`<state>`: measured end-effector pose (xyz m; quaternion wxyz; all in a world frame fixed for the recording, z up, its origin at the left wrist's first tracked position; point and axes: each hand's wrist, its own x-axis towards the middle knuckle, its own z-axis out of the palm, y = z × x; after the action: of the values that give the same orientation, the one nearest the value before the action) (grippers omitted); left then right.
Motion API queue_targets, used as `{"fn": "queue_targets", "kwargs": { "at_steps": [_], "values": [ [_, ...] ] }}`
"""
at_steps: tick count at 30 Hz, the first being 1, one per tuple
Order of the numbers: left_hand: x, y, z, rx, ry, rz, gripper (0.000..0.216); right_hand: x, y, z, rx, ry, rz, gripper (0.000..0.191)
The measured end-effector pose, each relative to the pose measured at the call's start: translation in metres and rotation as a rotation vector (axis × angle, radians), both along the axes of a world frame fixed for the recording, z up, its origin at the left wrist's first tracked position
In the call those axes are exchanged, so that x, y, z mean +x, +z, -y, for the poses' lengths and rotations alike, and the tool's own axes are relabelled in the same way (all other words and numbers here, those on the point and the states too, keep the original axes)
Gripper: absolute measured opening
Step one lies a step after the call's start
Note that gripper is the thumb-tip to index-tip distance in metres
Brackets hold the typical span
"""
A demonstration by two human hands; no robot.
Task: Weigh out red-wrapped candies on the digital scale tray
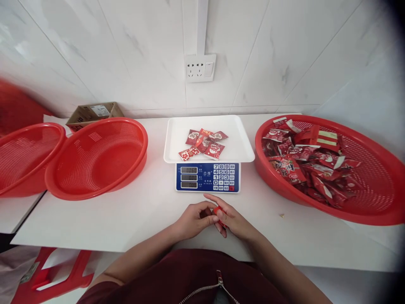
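Note:
My left hand and my right hand meet in front of the scale, just above the tabletop. A small red thing sits between them, mostly covered by fingers; its kind cannot be made out. My right hand is closed on it with thumb and fingers, the index finger stretched forward. The left thumb and fingertips pinch at its near side. Ahead of both hands is a digital scale with a blue keypad panel. Several small red printed sachets lie on its white tray.
On the right stands a large red basket holding many red packets. Two red baskets, one nearer and one at the far left, flank a cardboard box. A tiny gold-coloured scrap lies at right. A red stool stands below.

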<state>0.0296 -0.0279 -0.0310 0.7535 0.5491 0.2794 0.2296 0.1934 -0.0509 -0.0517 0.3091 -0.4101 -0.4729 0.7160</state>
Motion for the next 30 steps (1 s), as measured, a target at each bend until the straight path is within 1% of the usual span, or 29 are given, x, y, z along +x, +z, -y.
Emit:
{"fn": "queue_targets", "kwargs": {
  "at_steps": [5,7,8,10,12,16,19,22,23,25,30],
  "values": [
    [0.003,0.003,-0.001,0.013,0.013,-0.055,0.028,0.002,-0.007,-0.003,0.001,0.039,-0.082,0.076],
    [0.003,0.004,-0.001,0.068,0.017,-0.092,0.028,0.002,-0.007,-0.004,-0.029,0.038,-0.110,0.071],
    [0.003,0.005,-0.002,0.128,0.040,-0.139,0.027,0.003,-0.007,-0.004,-0.045,0.032,-0.121,0.067],
    [-0.001,0.009,-0.004,0.299,0.145,-0.274,0.024,0.003,-0.007,-0.005,-0.066,0.014,-0.137,0.061],
    [-0.008,0.016,-0.010,0.477,0.285,-0.399,0.020,0.003,-0.006,-0.005,-0.068,0.012,-0.137,0.057],
    [-0.026,0.036,-0.030,0.746,0.506,-0.525,0.017,0.002,-0.001,-0.005,-0.092,0.040,-0.110,0.053],
    [-0.038,0.050,-0.048,0.862,0.660,-0.619,0.014,0.001,0.004,-0.005,-0.115,0.042,-0.095,0.050],
    [-0.046,0.058,-0.063,0.903,0.790,-0.686,0.014,0.001,0.005,-0.004,-0.129,0.023,-0.089,0.049],
    [-0.047,0.059,-0.066,0.911,0.811,-0.700,0.014,0.001,0.005,-0.004,-0.129,0.015,-0.088,0.049],
    [-0.048,0.060,-0.073,0.933,0.810,-0.717,0.014,0.000,0.004,-0.003,-0.126,-0.003,-0.086,0.049],
    [-0.042,0.057,-0.092,0.993,0.698,-0.728,0.016,-0.003,0.004,-0.001,-0.142,-0.023,-0.048,0.049]
  ]
}}
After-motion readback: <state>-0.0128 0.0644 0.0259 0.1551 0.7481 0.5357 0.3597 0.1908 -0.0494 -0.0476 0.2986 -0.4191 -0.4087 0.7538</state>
